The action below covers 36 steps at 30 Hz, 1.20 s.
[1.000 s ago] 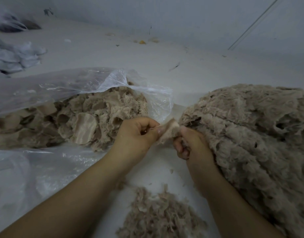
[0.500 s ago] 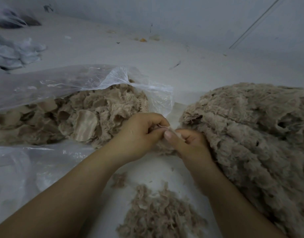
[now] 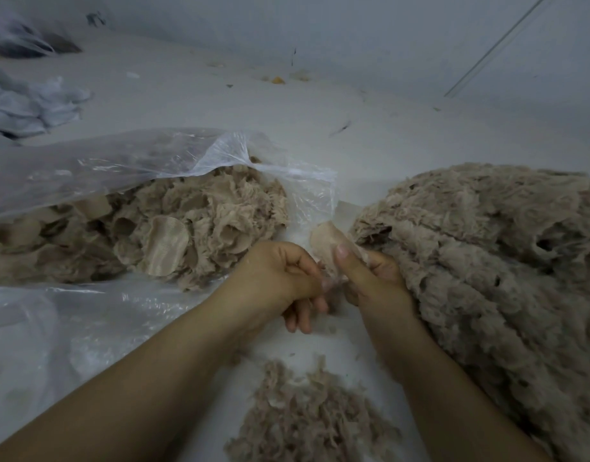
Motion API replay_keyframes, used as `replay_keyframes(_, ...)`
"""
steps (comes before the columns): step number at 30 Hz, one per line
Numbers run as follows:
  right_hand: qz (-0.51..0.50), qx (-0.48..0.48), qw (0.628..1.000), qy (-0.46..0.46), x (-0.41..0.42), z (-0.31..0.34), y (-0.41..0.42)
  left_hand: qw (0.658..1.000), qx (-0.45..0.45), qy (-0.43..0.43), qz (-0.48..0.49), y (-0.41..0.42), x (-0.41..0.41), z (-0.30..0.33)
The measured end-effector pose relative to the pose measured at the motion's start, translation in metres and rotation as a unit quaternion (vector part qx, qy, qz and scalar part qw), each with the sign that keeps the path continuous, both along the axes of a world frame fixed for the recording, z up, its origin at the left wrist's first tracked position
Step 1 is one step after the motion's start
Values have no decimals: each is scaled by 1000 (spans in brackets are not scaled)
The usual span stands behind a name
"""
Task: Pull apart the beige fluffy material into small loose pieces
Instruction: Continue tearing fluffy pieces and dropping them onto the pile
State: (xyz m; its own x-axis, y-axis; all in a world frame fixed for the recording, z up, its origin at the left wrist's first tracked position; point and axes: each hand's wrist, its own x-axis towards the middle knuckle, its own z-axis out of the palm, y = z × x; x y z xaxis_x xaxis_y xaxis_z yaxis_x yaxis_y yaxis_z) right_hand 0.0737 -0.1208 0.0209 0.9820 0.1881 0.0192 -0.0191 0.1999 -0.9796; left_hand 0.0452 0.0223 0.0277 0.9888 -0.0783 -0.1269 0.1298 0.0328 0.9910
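Note:
A small beige piece of fluffy material [image 3: 326, 244] stands up between my two hands at the centre of the head view. My right hand [image 3: 370, 278] grips it, thumb pressed on its front. My left hand [image 3: 280, 278] pinches its lower edge with thumb and forefinger, the other fingers curled downward. A big mound of the beige fluffy material [image 3: 493, 271] lies right beside my right hand. Below my hands sits a small heap of loose torn pieces [image 3: 310, 421].
A clear plastic bag [image 3: 127, 161] on the left holds more beige clumps [image 3: 187, 228], its mouth facing my hands. Grey-white cloth [image 3: 23, 108] lies at the far left. The pale surface [image 3: 287, 128] runs back to a wall, with small bits of debris [image 3: 278, 80].
My hands have drawn slightly apart and turned. The beige piece now sticks up above my right thumb, and my left fingers have dropped lower.

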Motion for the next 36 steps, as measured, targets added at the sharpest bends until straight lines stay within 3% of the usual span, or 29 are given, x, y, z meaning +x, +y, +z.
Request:
replay_keyframes(5, 31, -23, 999, -28, 2, -1, -3, 992, 2, -83, 92, -4, 4, 1)
replay_keyframes(9, 18, -34, 999, -29, 4, -6, -3, 959, 113, -165, 201, 6, 13, 7)
replay_keyframes(11, 8, -38, 999, -21, 7, -8, -4, 889, 264, -232, 294, 22, 21, 14)
replay_keyframes(13, 7, -26, 1000, -6, 9, -9, -4, 784, 431, -281, 348, 39, 27, 21)
replay_keyframes(16, 4, -15, 1000, 4, 11, -10, -5, 688, 651, -211, 243, 50, 35, 26)
replay_keyframes(18, -2, -5, 1000, 4, 11, -11, -5, 658, 729, -104, 160, 50, 38, 26)
replay_keyframes(21, -12, 15, 1000, 10, 12, -11, -6, 673, 724, -55, 143, 48, 38, 31)
replay_keyframes(24, -16, 33, 999, 14, 12, -12, -5, 656, 711, -184, 173, 37, 33, 36)
replay_keyframes(25, -16, 41, 999, 15, 12, -13, -5, 669, 686, -226, 175, 31, 32, 37)
replay_keyframes(27, -17, 45, 999, 13, 12, -12, -4, 775, 577, -223, 132, 18, 35, 40)
replay_keyframes(29, -21, 37, 999, 11, 13, -12, -4, 892, 430, -125, 59, 2, 43, 39)
replay_keyframes(30, -21, 36, 999, 11, 13, -12, -4, 918, 383, -95, 31, -6, 49, 36)
replay_keyframes(32, -15, 41, 999, 12, 12, -10, -4, 937, 337, -88, 7, -20, 58, 31)
replay_keyframes(36, -23, 44, 999, -8, 9, -9, -4, 978, 154, -104, 99, -38, 63, 20)
